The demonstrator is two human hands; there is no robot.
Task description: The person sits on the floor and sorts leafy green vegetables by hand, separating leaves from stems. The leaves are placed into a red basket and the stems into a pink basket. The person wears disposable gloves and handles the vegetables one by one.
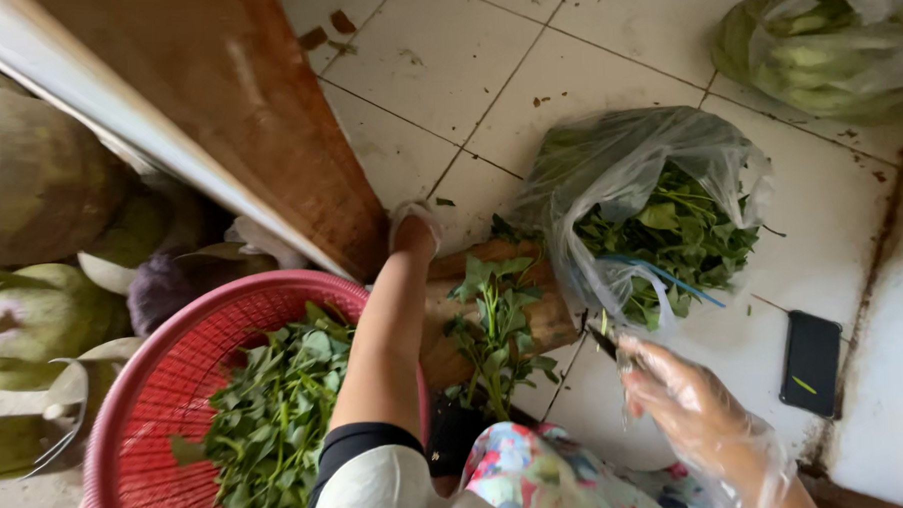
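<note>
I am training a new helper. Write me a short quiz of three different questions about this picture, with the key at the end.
1. True or false: the red basket holds green leaves.
2. Which hand wears a clear plastic glove? A) the left hand B) the right hand
3. Fill in: a leafy sprig lies on a wooden ____ between the two arms.

Key
1. True.
2. B. The right hand's glove is see-through; the left hand reaches far forward, and what covers it is hard to tell.
3. Board: the wooden board, next to the clear bag of greens.
</note>
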